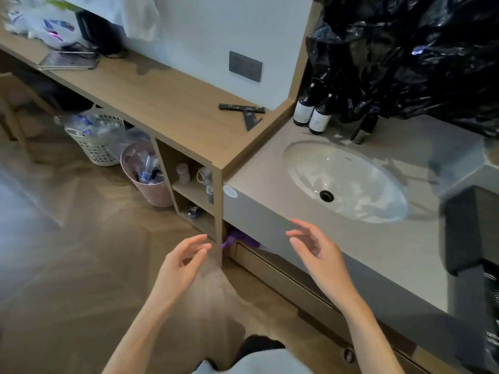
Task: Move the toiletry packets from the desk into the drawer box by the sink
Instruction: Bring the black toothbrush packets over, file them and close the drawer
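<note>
Wood-grain desk (167, 103), slim flat black packets (241, 107)

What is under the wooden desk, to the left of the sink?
A white lattice basket and a pink bin, both holding what look like bottles, then open shelves with small items. The desk top hides whatever is farther back.

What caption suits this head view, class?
Left hand and right hand hover empty near the sink; dark packets lie on the desk.
</note>
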A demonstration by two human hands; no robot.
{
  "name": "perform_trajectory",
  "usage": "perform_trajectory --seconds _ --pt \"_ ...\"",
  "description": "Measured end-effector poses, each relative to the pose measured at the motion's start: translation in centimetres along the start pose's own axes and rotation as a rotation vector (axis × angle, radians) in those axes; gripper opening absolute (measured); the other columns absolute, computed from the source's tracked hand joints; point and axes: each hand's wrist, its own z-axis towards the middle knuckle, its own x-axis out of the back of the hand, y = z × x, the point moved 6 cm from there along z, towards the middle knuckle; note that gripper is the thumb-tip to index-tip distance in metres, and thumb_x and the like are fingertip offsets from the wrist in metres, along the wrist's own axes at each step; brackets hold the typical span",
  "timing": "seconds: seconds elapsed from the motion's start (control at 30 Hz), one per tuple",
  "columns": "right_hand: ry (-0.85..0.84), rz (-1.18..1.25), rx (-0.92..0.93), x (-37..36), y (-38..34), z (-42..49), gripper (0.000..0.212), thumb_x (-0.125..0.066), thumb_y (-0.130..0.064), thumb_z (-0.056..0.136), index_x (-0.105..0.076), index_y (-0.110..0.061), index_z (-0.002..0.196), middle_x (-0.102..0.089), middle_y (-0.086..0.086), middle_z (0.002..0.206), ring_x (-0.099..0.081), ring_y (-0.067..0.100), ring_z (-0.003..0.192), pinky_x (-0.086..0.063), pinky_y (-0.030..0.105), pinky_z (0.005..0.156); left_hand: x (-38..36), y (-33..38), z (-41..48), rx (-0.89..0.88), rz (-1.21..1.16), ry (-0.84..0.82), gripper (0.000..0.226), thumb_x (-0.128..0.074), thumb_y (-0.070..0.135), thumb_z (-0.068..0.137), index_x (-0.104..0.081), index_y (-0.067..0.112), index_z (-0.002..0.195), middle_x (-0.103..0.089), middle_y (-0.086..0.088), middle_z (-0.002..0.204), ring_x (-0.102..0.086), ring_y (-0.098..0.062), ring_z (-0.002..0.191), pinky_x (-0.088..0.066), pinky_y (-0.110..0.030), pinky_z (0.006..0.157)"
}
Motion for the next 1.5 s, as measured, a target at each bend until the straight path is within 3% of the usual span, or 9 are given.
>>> perform_trajectory --seconds 0.17,0.4,0.6,0.73,0.83,1.0,1.17,1.3,1.5 --pt "-0.009 -0.017 0.027 -5.4 -4.6 6.6 0.031 -0.057 -0.026 0.095 -0.055 -0.039 0.123 -0.065 -0.022 0.107 -0.056 -0.007 0.103 -0.043 0.012 0.085 5.5 1.2 7.2 -0.036 0.051 -0.031 0.031 -0.055 0.018 0.094 -0.056 0.027 0.123 -0.069 0.010 0.111 -0.063 -0.011 0.107 -0.046 -0.041 0.101" --pt "0.066 -0.098 0.116 -9.7 -9.5 19.4 0.035 -0.057 -0.026 0.094 -0.054 -0.035 0.128 -0.063 -0.023 0.108 -0.057 -0.006 0.099 -0.045 0.011 0.084 11.1 4.7 20.2 -0.219 0.064 -0.024 0.034 -0.055 0.017 0.094 -0.053 0.025 0.127 -0.068 0.009 0.112 -0.063 -0.009 0.106 -0.048 -0.030 0.095" --pt "0.277 -0.047 0.142 -11.5 -12.6 32.5 0.033 -0.057 -0.021 0.094 -0.057 -0.028 0.126 -0.065 -0.016 0.110 -0.058 -0.005 0.095 -0.045 0.007 0.080 15.6 8.4 33.9 -0.304 0.089 0.000 0.036 -0.054 0.020 0.094 -0.052 0.023 0.129 -0.067 0.011 0.109 -0.064 -0.009 0.104 -0.050 -0.029 0.092" --pt "0.431 -0.084 0.107 -12.3 -12.7 40.0 0.033 -0.056 -0.021 0.095 -0.056 -0.025 0.128 -0.063 -0.011 0.113 -0.058 0.000 0.090 -0.048 0.013 0.077 16.5 11.0 41.7 -0.355 0.139 -0.025 0.036 -0.053 0.022 0.095 -0.051 0.024 0.131 -0.065 0.010 0.113 -0.061 -0.005 0.105 -0.048 -0.023 0.090" --pt "0.483 -0.154 0.037 -12.8 -11.3 44.7 0.034 -0.056 -0.020 0.094 -0.056 -0.023 0.128 -0.062 -0.009 0.117 -0.058 0.004 0.090 -0.048 0.017 0.078 15.8 11.2 47.2 -0.347 0.177 -0.076 0.038 -0.052 0.022 0.095 -0.049 0.022 0.133 -0.064 0.007 0.117 -0.059 -0.006 0.106 -0.047 -0.021 0.088" --pt "0.485 -0.310 -0.127 -13.2 -7.2 50.7 0.032 -0.057 -0.019 0.093 -0.056 -0.022 0.125 -0.059 -0.003 0.124 -0.054 0.018 0.111 -0.048 0.042 0.097 12.1 9.6 56.5 -0.330 0.334 -0.226 0.047 -0.051 0.026 0.096 -0.042 0.019 0.141 -0.055 -0.001 0.133 -0.054 -0.011 0.114 -0.045 -0.024 0.092" --pt "0.462 -0.386 -0.293 -12.3 -2.5 54.9 0.037 -0.059 -0.017 0.090 -0.054 -0.019 0.127 -0.054 0.002 0.131 -0.049 0.021 0.122 -0.039 0.032 0.101 5.9 7.8 64.9 -0.321 0.486 -0.418 0.052 -0.051 0.027 0.096 -0.037 0.014 0.144 -0.047 -0.010 0.143 -0.046 -0.023 0.129 -0.038 -0.037 0.108" --pt "0.416 -0.426 -0.424 -12.1 0.5 57.4 0.047 -0.058 -0.016 0.091 -0.046 -0.018 0.137 -0.048 0.004 0.140 -0.042 0.023 0.129 -0.036 0.035 0.106 1.4 7.9 70.3 -0.413 0.582 -0.518 0.056 -0.050 0.025 0.095 -0.031 0.015 0.148 -0.042 -0.011 0.147 -0.037 -0.025 0.135 -0.026 -0.034 0.112" --pt "0.230 -0.515 -0.632 -13.5 4.8 59.2 0.062 -0.053 -0.026 0.097 -0.023 -0.020 0.151 -0.021 0.002 0.159 -0.016 0.023 0.147 -0.020 0.040 0.119 -3.2 6.1 75.8 -0.528 0.870 -0.602 0.062 -0.043 0.034 0.095 -0.018 0.025 0.151 -0.009 -0.002 0.161 -0.001 -0.028 0.148 -0.011 -0.043 0.120"
